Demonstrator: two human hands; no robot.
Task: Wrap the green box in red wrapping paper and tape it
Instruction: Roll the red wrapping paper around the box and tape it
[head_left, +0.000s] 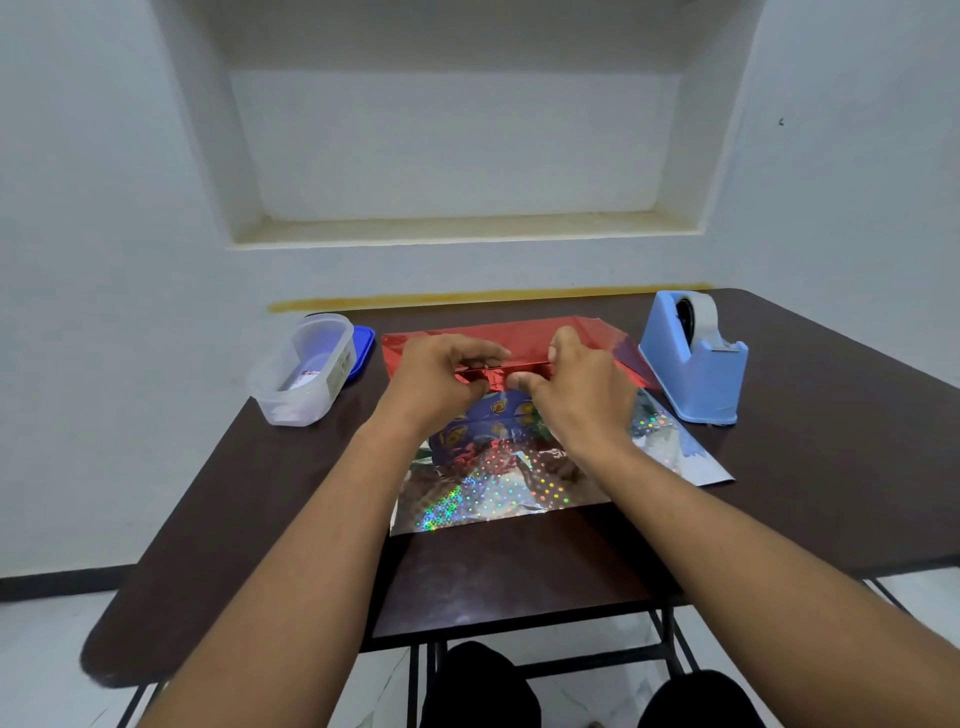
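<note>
A shiny red sheet of wrapping paper (498, 335) lies at the far middle of the dark table (831, 467). My left hand (436, 382) and my right hand (582, 387) pinch a folded near edge of the red paper between fingers and thumbs. Just under the hands shows a blue patterned surface (488, 421), partly hidden by my wrists; I cannot tell whether it is the box. No green box is visible. A silver holographic sheet (493, 493) spreads toward me beneath it.
A light blue tape dispenser (693, 358) with a white roll stands at the right. At the left a clear plastic container (304, 369) sits beside a blue lid (363, 348). My knees show below the table's near edge.
</note>
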